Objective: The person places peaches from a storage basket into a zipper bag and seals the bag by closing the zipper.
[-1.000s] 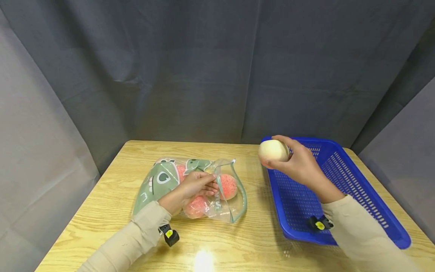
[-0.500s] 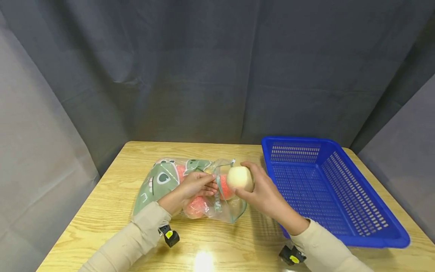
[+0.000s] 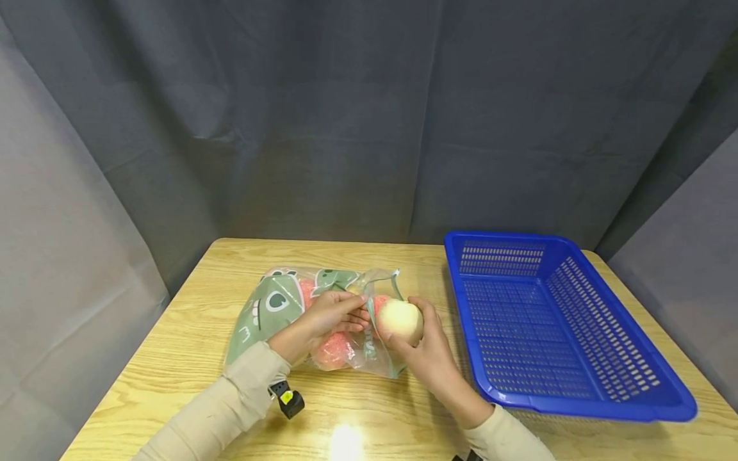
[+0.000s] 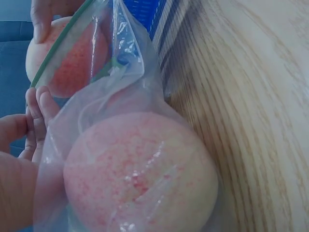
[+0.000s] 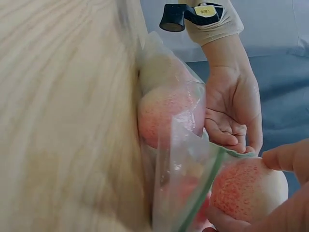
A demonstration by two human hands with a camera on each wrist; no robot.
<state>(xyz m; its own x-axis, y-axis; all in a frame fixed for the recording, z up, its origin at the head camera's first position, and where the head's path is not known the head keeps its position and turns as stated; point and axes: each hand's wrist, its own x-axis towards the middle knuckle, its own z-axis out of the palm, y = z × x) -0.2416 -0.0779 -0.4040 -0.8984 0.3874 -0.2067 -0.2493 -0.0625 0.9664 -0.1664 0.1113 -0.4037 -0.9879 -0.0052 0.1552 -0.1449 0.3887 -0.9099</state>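
Right hand (image 3: pixel 429 355) holds peach (image 3: pixel 399 320) at bag (image 3: pixel 323 314) mouth; left hand (image 3: pixel 323 320) pinches rim

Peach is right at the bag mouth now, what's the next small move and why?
Probably ease the peach on through the opening of the bag. The right hand grips it at the green-edged mouth, which the left hand pinches open, and in the right wrist view the fruit sits at the rim, not yet among the peaches inside. The blue basket looks empty.
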